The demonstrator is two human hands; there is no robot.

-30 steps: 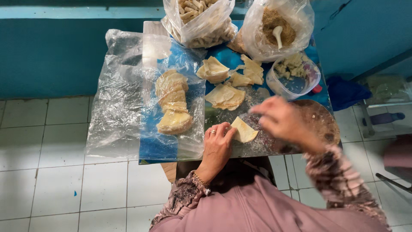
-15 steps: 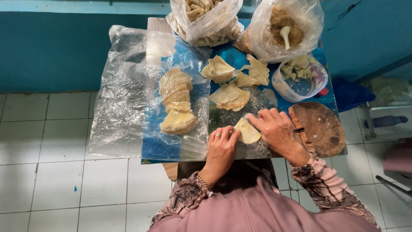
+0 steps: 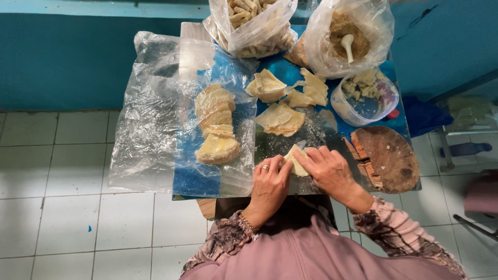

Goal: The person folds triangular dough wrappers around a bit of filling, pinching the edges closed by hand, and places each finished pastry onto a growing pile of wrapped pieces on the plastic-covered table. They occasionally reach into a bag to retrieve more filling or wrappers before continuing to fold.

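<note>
Together both hands [image 3: 298, 173] pinch the pastry wrapper [image 3: 295, 159] near the table's front edge [image 3: 207, 195].

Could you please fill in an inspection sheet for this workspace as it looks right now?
Surface: small blue table covered with clear plastic sheet.
Job's things: pale dough wrapper under both hands; row of folded pieces; loose wrapper stacks.
Clutter: two open plastic bags, tub, round wooden board.
Grippers: left hand and right hand press the wrapper.
Cables: nothing seen.
Surroundings: white tiled floor, blue wall.
</note>
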